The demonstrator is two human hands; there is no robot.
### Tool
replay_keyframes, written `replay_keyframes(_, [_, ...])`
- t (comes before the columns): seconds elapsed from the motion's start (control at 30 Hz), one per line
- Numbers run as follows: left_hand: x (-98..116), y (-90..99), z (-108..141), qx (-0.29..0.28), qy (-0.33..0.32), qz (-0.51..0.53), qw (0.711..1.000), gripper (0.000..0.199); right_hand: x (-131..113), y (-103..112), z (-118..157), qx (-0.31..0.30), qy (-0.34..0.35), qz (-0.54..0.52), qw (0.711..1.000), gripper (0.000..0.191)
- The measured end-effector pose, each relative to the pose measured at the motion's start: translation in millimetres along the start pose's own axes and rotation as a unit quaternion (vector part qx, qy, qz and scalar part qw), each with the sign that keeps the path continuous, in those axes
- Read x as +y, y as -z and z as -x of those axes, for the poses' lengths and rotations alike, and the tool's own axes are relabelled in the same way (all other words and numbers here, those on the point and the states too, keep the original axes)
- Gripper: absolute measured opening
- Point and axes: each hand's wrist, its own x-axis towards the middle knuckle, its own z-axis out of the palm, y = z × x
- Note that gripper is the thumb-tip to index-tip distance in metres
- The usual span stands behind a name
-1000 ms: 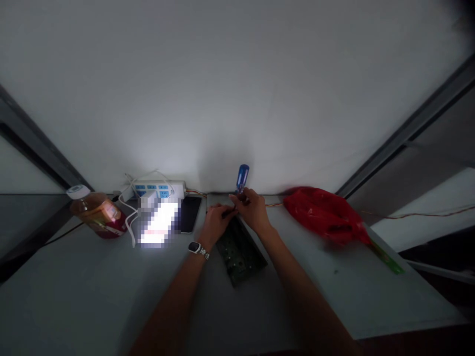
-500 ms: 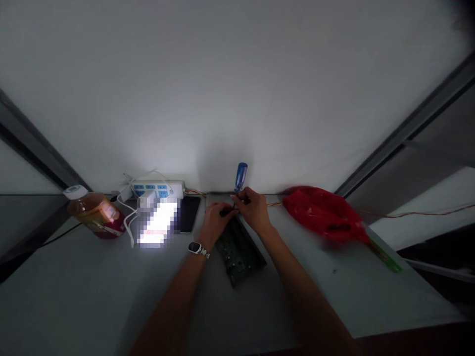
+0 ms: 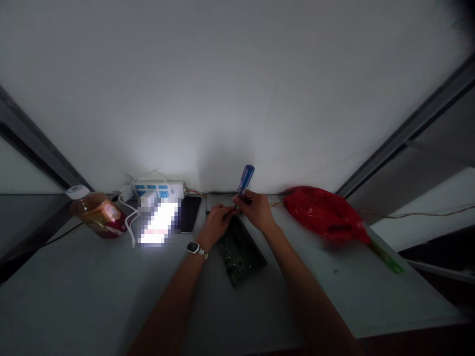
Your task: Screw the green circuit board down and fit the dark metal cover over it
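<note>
A screwdriver with a blue handle point(image 3: 247, 177) points down and slightly left, its handle tilted right at the top. My right hand point(image 3: 253, 207) pinches it by the shaft just below the handle. Close beside, my left hand point(image 3: 218, 221) has its fingers closed near the screwdriver's lower end; what they hold, if anything, is too dark to make out. Under both hands lies a dark green circuit board point(image 3: 241, 252) on the table, its far end hidden by the fingers. The screwdriver's tip is hidden too.
Left of the hands are a dark phone point(image 3: 191, 214), a blurred-out bright screen point(image 3: 159, 225), a white power strip point(image 3: 178, 190) with cables, and a capped drink bottle point(image 3: 98, 213). At right lies a red plastic bag point(image 3: 319, 212) with a green strip point(image 3: 386, 257). A white wall point(image 3: 237, 99) rises behind the table.
The screwdriver's handle has tilted further to the right, and my right hand has shifted slightly right with it. The circuit board stays where it was.
</note>
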Motion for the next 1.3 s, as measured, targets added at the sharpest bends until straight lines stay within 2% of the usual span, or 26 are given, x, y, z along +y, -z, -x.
replay_keyframes(0.1, [-0.4, 1.2, 0.4, 0.003, 0.013, 0.009, 1.000, 0.018, -0.4, -4.7, -0.2, 0.024, 0.013, 0.018, 0.999, 0.021])
replay_keyframes(0.3, [0.7, 0.3, 0.0, 0.049, 0.053, 0.024, 0.997, 0.014, 2.0, -10.8, -1.1, 0.072, 0.021, 0.039, 0.996, 0.034])
replay_keyframes(0.37, [0.4, -0.7, -0.1, 0.051, 0.048, 0.011, 0.998, 0.013, 1.9, -8.7, -0.8, 0.060, 0.018, 0.031, 0.998, 0.030])
replay_keyframes(0.5, [-0.9, -1.8, 0.7, 0.047, 0.036, -0.004, 0.998, 0.017, 2.6, -1.9, 0.0, -0.006, 0.017, -0.035, 0.999, 0.020])
replay_keyframes(0.6, [-2.4, -1.4, 1.6, 0.039, 0.008, 0.002, 0.999, 0.017, 5.0, -0.9, -0.4, -0.019, 0.008, -0.060, 0.998, 0.018])
replay_keyframes(0.7, [-4.5, 0.2, 2.1, 0.024, -0.011, 0.003, 1.000, 0.019, 5.4, -4.0, -1.0, 0.000, 0.010, -0.040, 0.999, 0.015])
replay_keyframes(0.9, [-7.2, 2.8, 2.5, 0.009, -0.001, -0.019, 1.000, 0.021, -1.1, -9.9, 1.6, 0.043, 0.026, 0.016, 0.999, 0.020])
replay_keyframes(1.07, [-5.6, 9.4, 5.1, 0.007, -0.001, -0.056, 0.998, 0.022, 3.8, -11.7, 7.0, 0.074, 0.028, 0.029, 0.996, 0.022])
replay_keyframes(1.2, [-5.0, 18.0, 7.4, -0.018, 0.043, -0.100, 0.994, 0.017, 7.7, -8.5, 11.1, 0.063, 0.001, -0.051, 0.997, 0.026])
replay_keyframes(1.3, [-5.2, 21.6, 7.8, -0.039, 0.073, -0.108, 0.991, 0.015, 5.3, -3.2, 12.7, 0.090, -0.025, -0.145, 0.985, 0.030])
